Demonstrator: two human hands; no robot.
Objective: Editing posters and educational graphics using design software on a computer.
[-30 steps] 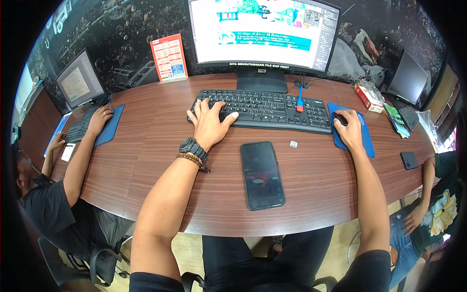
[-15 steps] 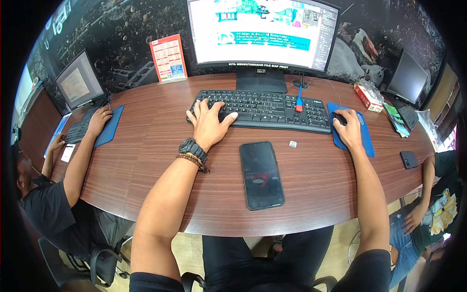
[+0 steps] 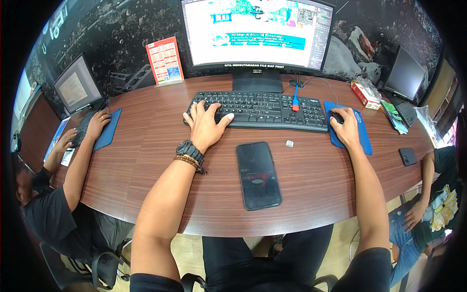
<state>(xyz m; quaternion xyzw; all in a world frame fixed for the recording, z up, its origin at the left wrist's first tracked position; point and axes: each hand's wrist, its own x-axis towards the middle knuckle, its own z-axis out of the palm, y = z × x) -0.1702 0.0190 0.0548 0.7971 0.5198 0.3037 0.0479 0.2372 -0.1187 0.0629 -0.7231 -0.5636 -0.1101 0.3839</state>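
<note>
My left hand [image 3: 207, 127] rests with spread fingers on the left end of a black keyboard [image 3: 265, 109]. A black watch and a beaded bracelet circle that wrist. My right hand [image 3: 347, 127] is curled over a black computer mouse [image 3: 335, 117], which it mostly covers, on a blue mouse pad [image 3: 364, 141]. Between my forearms lies a black smartphone [image 3: 259, 175], screen up and dark. A small pale square piece [image 3: 290, 143] lies just below the keyboard. A blue cable with a red plug [image 3: 295, 104] lies across the keyboard's right part.
Behind the keyboard a large monitor [image 3: 258, 39] shows a colourful layout. A red-and-white desk calendar [image 3: 165, 61] stands left of it. At the left a person [image 3: 48, 209] uses another keyboard; another person [image 3: 440, 194] sits at the right, near a dark phone [image 3: 407, 156] and a red box [image 3: 366, 96].
The view has shifted slightly. My hands keep their places on the keyboard and mouse. The left neighbour's farther hand has moved up onto their keyboard.
</note>
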